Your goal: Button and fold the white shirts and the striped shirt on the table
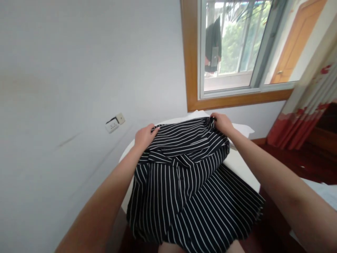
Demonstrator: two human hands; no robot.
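A black shirt with white stripes [168, 189] lies over the white round table [247, 168], its lower part hanging past the near edge toward my legs. Its collar and buttoned front face up, and the fabric is bunched near the collar. My left hand [145, 137] pinches the shirt's far left corner between thumb and fingers. At the far right corner, my right hand [221, 123] grips a gathered bit of the same cloth. Between the two hands the upper edge is stretched nearly straight.
White cloth or paper [242, 129] lies on the table's far right side. Behind it is a pale wall with a socket [112, 125] and a wood-framed window [193, 63]. A red and white curtain [292, 119] hangs at right. Something white [319, 191] lies at the right edge.
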